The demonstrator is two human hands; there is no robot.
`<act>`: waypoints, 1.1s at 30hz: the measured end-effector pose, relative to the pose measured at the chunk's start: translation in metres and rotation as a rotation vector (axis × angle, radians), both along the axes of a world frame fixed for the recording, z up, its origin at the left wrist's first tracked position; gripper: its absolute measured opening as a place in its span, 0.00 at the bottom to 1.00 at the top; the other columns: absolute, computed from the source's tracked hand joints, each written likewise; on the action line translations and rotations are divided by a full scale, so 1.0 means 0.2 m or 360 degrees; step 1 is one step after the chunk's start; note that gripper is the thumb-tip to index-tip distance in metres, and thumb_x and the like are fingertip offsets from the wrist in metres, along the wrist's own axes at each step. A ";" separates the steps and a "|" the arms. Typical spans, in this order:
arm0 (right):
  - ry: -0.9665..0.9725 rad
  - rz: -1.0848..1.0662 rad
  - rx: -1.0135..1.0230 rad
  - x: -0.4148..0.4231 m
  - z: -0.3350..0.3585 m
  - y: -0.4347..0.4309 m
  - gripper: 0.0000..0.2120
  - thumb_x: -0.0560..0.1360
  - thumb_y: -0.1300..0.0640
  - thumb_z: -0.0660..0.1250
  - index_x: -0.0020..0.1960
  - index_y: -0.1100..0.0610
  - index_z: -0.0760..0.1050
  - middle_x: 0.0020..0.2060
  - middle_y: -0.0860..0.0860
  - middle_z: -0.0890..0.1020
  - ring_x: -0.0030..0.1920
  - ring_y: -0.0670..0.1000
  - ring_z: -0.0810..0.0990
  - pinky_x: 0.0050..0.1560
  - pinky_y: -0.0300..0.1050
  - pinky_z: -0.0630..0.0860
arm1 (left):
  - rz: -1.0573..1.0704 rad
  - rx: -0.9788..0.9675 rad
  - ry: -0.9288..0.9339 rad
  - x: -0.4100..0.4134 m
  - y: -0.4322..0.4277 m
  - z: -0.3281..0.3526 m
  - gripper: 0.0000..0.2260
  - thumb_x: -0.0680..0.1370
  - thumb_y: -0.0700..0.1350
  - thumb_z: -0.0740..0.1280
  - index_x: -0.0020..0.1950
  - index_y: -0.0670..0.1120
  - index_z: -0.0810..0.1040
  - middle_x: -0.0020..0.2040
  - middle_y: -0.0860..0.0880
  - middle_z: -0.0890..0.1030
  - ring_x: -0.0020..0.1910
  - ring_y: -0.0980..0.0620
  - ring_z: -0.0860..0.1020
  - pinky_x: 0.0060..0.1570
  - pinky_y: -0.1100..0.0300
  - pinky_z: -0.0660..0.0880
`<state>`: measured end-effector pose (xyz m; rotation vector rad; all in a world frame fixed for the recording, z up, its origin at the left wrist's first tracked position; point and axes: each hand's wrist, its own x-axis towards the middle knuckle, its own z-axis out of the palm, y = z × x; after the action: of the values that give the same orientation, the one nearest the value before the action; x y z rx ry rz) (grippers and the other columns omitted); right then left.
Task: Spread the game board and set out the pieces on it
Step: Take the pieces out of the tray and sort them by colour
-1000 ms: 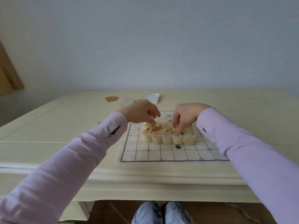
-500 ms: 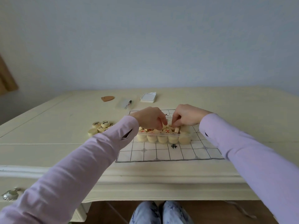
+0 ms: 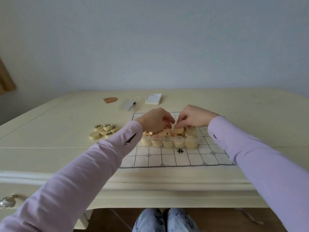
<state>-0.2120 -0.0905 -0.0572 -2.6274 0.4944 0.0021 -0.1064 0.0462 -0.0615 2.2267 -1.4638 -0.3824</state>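
The white cloth game board (image 3: 167,157) with a black grid lies spread on the cream table. A clear plastic box (image 3: 198,140) full of round cream game pieces (image 3: 168,142) stands on the board's middle. My left hand (image 3: 154,120) reaches in from the left, fingers curled down onto the pieces. Whether it grips one is hidden. My right hand (image 3: 194,116) hovers over the box's far side and pinches a piece (image 3: 178,130) between thumb and fingers. A small pile of pieces (image 3: 103,131) with black characters lies on the table left of the board.
Behind the board lie a spiral notepad (image 3: 153,99), a pen in a clear sleeve (image 3: 131,106) and a brown wooden shape (image 3: 110,99). The table's front edge runs below the board, with a metal drawer handle (image 3: 8,200) at lower left and my knees under it.
My left hand has moved right and lowered its fingers into the box. My right hand stayed among the pieces. The view shifted, bringing the loose pile on the left into sight.
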 end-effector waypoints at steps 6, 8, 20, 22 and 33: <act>-0.0248 -0.0069 0.0749 -0.02 -0.01 -0.02 0.02 0.74 0.64 0.68 0.47 0.62 0.79 0.37 0.57 0.82 0.35 0.50 0.82 0.38 0.36 0.81 | 0.0041 -0.0195 0.0721 -0.02 0.03 0.02 0.11 0.81 0.36 0.57 0.59 0.36 0.76 0.47 0.41 0.81 0.36 0.56 0.81 0.33 0.71 0.77; -0.0271 -0.0067 0.0927 -0.02 -0.01 -0.01 0.06 0.73 0.68 0.69 0.50 0.64 0.78 0.40 0.57 0.82 0.36 0.49 0.84 0.41 0.37 0.82 | 0.0003 -0.0208 0.0828 -0.02 0.03 0.01 0.08 0.80 0.40 0.63 0.54 0.36 0.78 0.44 0.41 0.82 0.36 0.55 0.82 0.41 0.67 0.80; -0.0391 -0.0187 0.1366 -0.08 -0.02 0.01 0.14 0.71 0.75 0.66 0.55 0.65 0.73 0.33 0.55 0.82 0.32 0.49 0.84 0.36 0.37 0.81 | -0.0156 -0.0288 0.0650 0.02 0.05 -0.01 0.10 0.72 0.31 0.70 0.51 0.42 0.80 0.41 0.53 0.83 0.42 0.56 0.81 0.48 0.66 0.77; -0.0315 -0.0172 0.1234 -0.09 -0.01 0.00 0.15 0.72 0.74 0.66 0.58 0.66 0.74 0.33 0.53 0.83 0.33 0.47 0.83 0.35 0.35 0.80 | -0.0176 -0.0174 0.0607 0.05 0.07 0.02 0.13 0.73 0.30 0.68 0.54 0.43 0.78 0.45 0.51 0.83 0.46 0.54 0.81 0.53 0.61 0.76; 0.0213 0.0109 0.0646 -0.07 0.07 0.06 0.13 0.74 0.68 0.67 0.58 0.64 0.78 0.34 0.48 0.81 0.32 0.44 0.79 0.36 0.32 0.78 | -0.0350 0.0538 -0.0161 0.00 0.04 0.08 0.13 0.74 0.39 0.66 0.54 0.52 0.81 0.41 0.58 0.81 0.40 0.57 0.77 0.48 0.57 0.76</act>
<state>-0.2252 -0.0779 -0.0440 -2.2517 0.3999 0.2733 -0.1060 0.0541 -0.0446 2.3747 -1.8204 -0.6382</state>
